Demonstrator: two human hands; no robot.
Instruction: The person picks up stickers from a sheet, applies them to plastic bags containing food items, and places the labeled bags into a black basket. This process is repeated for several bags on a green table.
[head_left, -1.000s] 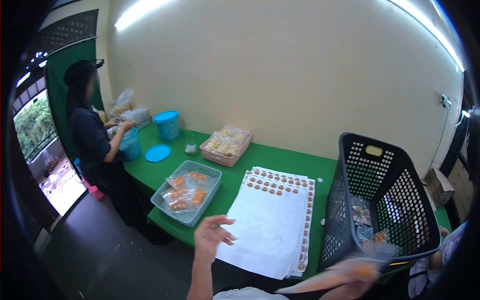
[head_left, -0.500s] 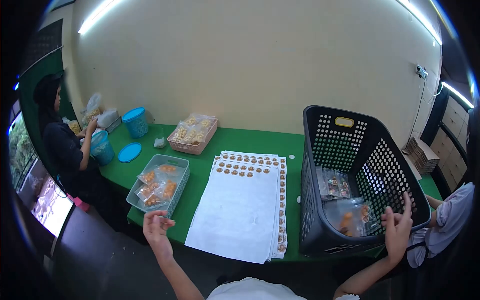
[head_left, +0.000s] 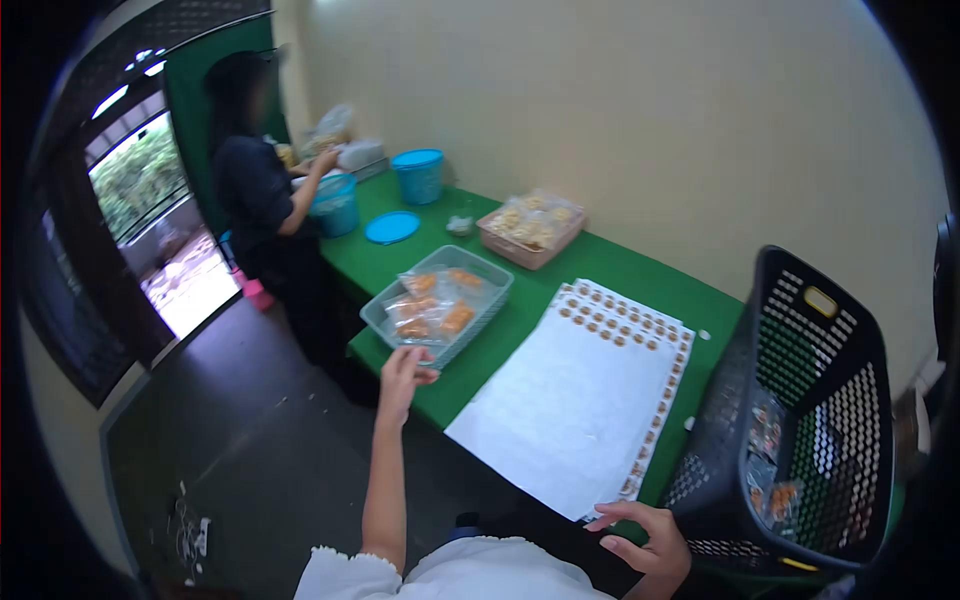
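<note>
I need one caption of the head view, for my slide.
Left hand near a basket of orange-filled packets, right hand near printed sheets.

Small snack-packing workroom, bagged snacks (head_left: 457,318) in a basket (head_left: 482,324), sticker sheets (head_left: 580,400), green table (head_left: 533,298)

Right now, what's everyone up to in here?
A person in a white top has the left hand near a pale grey-blue plastic basket of clear packets with orange contents. The right hand is by the corner of brown-printed white paper sheets. Neither appears to hold anything. A black perforated basket at the right contains more packets. A dark-clothed co-worker stands by a blue plastic bucket.
</note>
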